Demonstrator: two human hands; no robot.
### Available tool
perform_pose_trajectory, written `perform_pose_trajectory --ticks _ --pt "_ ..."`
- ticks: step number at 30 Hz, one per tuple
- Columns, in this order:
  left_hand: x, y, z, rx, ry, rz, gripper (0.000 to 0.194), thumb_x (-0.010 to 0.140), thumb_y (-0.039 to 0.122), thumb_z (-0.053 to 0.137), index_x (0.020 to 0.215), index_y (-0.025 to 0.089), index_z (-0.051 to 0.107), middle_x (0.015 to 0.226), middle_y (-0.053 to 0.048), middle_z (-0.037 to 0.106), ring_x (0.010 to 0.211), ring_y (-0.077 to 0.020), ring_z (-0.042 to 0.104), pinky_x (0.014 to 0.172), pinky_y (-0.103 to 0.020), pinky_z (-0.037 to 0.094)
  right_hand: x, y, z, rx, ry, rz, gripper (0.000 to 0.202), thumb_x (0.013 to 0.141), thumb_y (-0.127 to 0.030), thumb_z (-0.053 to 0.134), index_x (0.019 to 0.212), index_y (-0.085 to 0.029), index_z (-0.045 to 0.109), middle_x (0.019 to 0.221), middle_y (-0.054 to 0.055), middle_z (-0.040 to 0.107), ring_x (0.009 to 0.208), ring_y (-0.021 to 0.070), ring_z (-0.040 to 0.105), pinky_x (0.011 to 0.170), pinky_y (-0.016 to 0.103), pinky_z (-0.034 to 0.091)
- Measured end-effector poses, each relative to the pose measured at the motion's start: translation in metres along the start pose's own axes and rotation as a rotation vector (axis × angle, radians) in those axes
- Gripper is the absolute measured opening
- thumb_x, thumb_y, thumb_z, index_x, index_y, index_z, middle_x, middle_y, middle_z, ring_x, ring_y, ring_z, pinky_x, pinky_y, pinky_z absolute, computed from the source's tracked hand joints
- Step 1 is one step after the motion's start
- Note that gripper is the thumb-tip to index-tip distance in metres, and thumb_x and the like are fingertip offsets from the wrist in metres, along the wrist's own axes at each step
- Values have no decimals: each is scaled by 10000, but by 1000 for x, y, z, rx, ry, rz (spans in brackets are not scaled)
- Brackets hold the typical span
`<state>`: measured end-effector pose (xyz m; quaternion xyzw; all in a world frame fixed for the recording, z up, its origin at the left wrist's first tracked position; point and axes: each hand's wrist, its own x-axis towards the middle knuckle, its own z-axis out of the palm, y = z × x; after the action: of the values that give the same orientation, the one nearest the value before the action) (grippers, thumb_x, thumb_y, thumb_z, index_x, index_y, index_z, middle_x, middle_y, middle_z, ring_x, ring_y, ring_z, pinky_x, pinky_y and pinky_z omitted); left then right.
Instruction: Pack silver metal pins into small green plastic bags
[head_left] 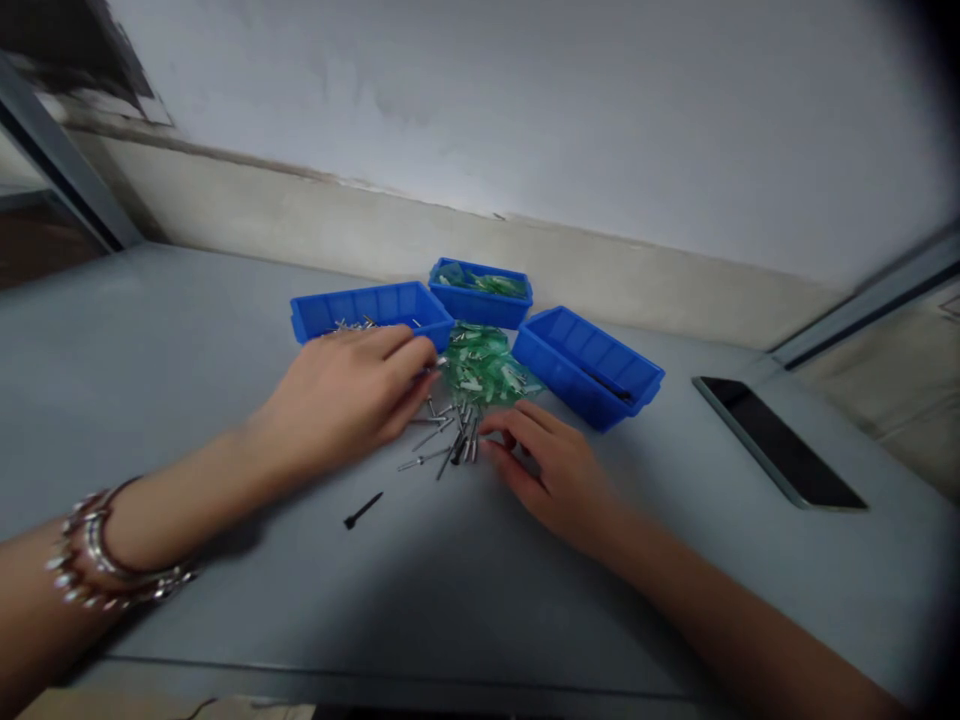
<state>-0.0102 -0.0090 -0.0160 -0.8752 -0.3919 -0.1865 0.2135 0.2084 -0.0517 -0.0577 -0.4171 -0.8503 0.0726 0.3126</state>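
Note:
My left hand [360,385] is closed, its fingertips pinched at the left edge of a heap of small green bags [484,365]; what they hold is too small to make out. Just in front of the bags lies a loose pile of metal rivets [461,435] with a dark screw among them. At the pile's right edge is my right hand [551,465], thumb and index finger curved and apart, with nothing visible between them. A single black screw [364,510] lies apart, nearer the front.
Behind my left hand stands a blue bin [360,305] with metal pieces. A blue bin [480,305] at the back holds green bags; another blue bin [581,385] at the right holds dark pieces. A phone [780,440] lies far right. A wall [480,120] rises behind.

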Motion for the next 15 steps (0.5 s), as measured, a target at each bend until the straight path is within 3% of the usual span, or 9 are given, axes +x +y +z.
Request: perform_pose_trajectory --ticks 4,9,15 --pt "1 -9 -5 173 -178 -295 331 965 350 337 984 153 602 886 -101 674 672 -228 621 524 -280 374 -9 2 1 -1 -32 -13 186 944 -201 444 963 -168 626 867 66 649 754 169 606 651 279 478" --pt "5 -17 -10 207 -332 -462 380 979 344 294 1088 120 581 908 -169 682 777 -329 654 609 -387 484 -18 6 -2 5 -72 -8 203 937 -194 436 978 -159 632 888 72 648 778 176 610 663 287 485" --pt "7 -22 -6 197 -454 -577 403 971 357 302 1058 123 619 875 -180 670 810 -336 657 637 -396 492 -20 7 -6 20 -100 -22 198 932 -164 438 987 -158 628 896 70 648 816 182 609 707 295 485"
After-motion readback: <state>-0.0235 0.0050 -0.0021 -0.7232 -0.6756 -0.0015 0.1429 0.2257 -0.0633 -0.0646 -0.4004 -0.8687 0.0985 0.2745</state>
